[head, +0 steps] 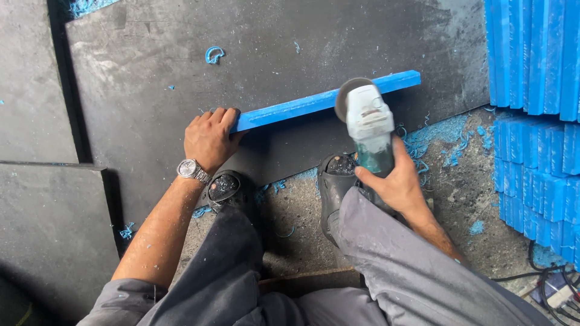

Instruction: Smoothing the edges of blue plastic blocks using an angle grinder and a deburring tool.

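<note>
Left hand: the left hand [209,137] is closed down over the near-left end of a long, narrow blue plastic strip [314,102], fingers curled over its top edge and pinning it; a silver metal wristwatch [192,170] sits on the wrist.
Right hand: the right hand [396,181] is wrapped tight round the body of a pale grey-green handheld angle grinder [367,124], thumb on the near side.
Grinder: its round grey disc [345,96] meets the strip's edge a little right of the strip's middle; the disc looks blurred.
Strip: it lies on a large dark grey flat slab [272,48], close to the slab's near edge, slanting up from the left hand toward the slab's right edge.
Feet: two black rubber clogs [226,188] stand on the rough concrete floor [471,199] just below the slab's near edge, one under each hand.
Waste: curly blue plastic shavings [444,133] are scattered along the slab's near edge and on the floor to the right.
Stock: a stack of blue plastic strips [534,121] stands on edge past the slab's right edge.
Cables: black cables [553,281] lie on the floor at the near right.
</note>
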